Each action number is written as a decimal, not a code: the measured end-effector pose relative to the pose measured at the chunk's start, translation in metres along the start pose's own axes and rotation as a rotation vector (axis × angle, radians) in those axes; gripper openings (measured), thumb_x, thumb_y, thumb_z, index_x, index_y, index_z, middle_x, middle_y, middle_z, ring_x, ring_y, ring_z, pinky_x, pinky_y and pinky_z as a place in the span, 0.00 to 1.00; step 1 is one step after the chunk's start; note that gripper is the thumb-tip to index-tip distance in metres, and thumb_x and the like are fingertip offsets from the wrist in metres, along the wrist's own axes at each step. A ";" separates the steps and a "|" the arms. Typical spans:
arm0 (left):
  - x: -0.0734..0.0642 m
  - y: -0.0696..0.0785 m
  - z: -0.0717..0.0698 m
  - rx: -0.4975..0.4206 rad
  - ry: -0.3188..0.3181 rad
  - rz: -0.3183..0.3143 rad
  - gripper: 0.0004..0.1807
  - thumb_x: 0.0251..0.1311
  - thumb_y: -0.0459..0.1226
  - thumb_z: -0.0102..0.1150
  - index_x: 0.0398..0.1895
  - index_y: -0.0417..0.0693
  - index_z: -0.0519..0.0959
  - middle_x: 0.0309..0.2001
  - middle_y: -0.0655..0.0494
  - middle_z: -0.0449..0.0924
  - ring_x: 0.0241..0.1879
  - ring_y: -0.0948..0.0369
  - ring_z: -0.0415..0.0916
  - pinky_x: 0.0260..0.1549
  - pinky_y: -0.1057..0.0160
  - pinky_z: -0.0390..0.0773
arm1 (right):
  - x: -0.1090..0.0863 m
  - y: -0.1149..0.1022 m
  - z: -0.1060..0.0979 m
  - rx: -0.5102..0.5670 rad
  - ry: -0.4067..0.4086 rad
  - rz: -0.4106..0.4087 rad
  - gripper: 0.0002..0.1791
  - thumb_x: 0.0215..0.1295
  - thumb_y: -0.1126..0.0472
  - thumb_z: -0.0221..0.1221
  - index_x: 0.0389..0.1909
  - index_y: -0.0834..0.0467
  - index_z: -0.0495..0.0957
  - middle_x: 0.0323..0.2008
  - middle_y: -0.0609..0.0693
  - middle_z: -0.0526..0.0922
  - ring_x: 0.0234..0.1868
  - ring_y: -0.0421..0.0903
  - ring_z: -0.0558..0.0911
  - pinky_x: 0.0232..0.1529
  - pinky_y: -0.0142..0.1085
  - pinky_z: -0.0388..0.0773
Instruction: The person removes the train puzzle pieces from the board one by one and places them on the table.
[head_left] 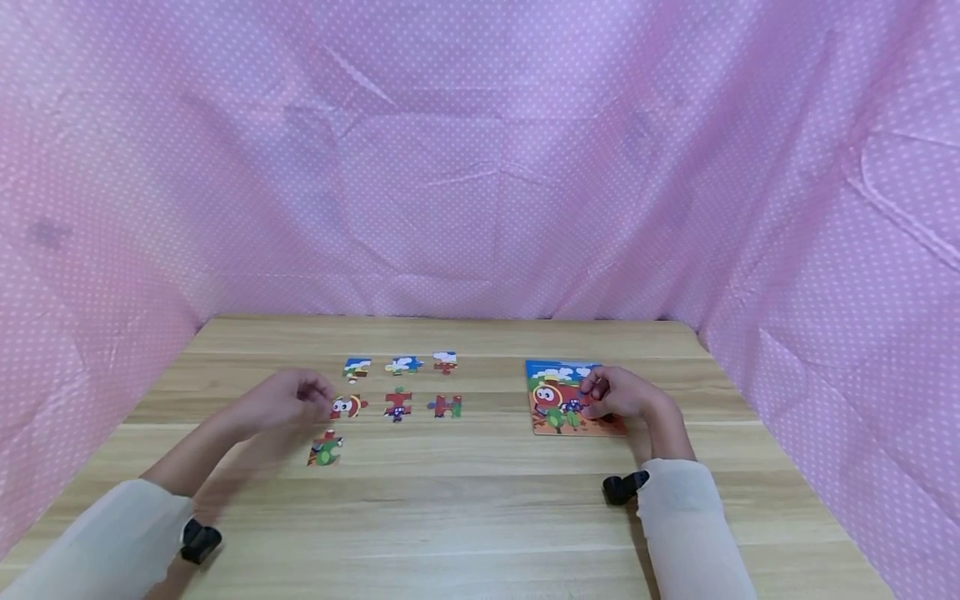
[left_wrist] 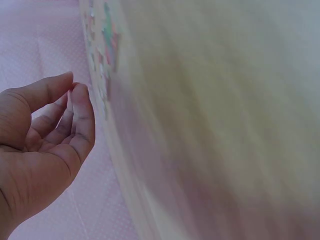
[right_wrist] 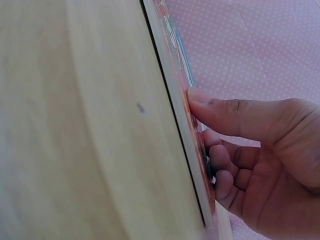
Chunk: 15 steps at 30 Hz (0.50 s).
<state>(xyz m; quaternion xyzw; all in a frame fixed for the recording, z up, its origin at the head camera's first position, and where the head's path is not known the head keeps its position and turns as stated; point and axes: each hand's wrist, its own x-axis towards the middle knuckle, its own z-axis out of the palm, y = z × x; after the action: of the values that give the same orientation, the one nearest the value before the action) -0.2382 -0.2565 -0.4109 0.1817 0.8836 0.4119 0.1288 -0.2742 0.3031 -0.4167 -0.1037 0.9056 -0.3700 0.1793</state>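
My left hand [head_left: 283, 402] hovers over the left of the table, beside a puzzle piece with a cartoon eye [head_left: 345, 407]. In the left wrist view its thumb and forefinger tips meet, the other fingers loosely bent, with no piece showing between them. Closer to me lies a green and red puzzle piece [head_left: 326, 450]. My right hand [head_left: 632, 394] rests its fingertips on the square puzzle board [head_left: 551, 417], which bears a cartoon bird picture. Its thumb touches the board's face, spaced from the bent fingers [right_wrist: 222, 160]; the hand covers the board's right part.
Toward the back are a sky-and-cloud piece [head_left: 405, 365], a white and red piece [head_left: 445, 362] and a corner piece [head_left: 356, 368]. In front of them lie a red and purple piece [head_left: 398, 406] and a red-green piece [head_left: 447, 407]. A pink dotted cloth [head_left: 480, 208] surrounds the wooden table [head_left: 450, 517].
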 end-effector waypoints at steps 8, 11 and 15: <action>0.038 0.031 0.017 0.016 -0.004 -0.007 0.11 0.67 0.32 0.63 0.49 0.37 0.81 0.39 0.50 0.81 0.39 0.54 0.76 0.37 0.59 0.81 | 0.000 0.002 0.000 0.003 -0.003 -0.007 0.17 0.62 0.66 0.71 0.47 0.63 0.76 0.39 0.56 0.74 0.42 0.51 0.71 0.41 0.40 0.71; 0.054 0.041 0.028 -0.018 -0.022 0.001 0.10 0.69 0.32 0.62 0.49 0.36 0.80 0.40 0.48 0.82 0.39 0.52 0.78 0.38 0.56 0.82 | 0.001 0.003 0.000 0.008 0.001 -0.012 0.18 0.62 0.65 0.71 0.48 0.63 0.76 0.40 0.56 0.74 0.42 0.51 0.71 0.41 0.40 0.71; 0.072 0.055 0.044 -0.031 -0.038 0.020 0.10 0.69 0.33 0.63 0.49 0.36 0.80 0.40 0.48 0.83 0.39 0.53 0.80 0.38 0.58 0.82 | 0.001 0.005 0.000 0.011 0.004 -0.008 0.18 0.62 0.64 0.72 0.48 0.63 0.76 0.40 0.55 0.74 0.42 0.51 0.71 0.41 0.40 0.71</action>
<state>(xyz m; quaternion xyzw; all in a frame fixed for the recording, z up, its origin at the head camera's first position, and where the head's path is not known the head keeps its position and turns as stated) -0.2746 -0.1627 -0.4016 0.1961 0.8728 0.4231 0.1441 -0.2758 0.3060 -0.4204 -0.1055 0.9036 -0.3759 0.1764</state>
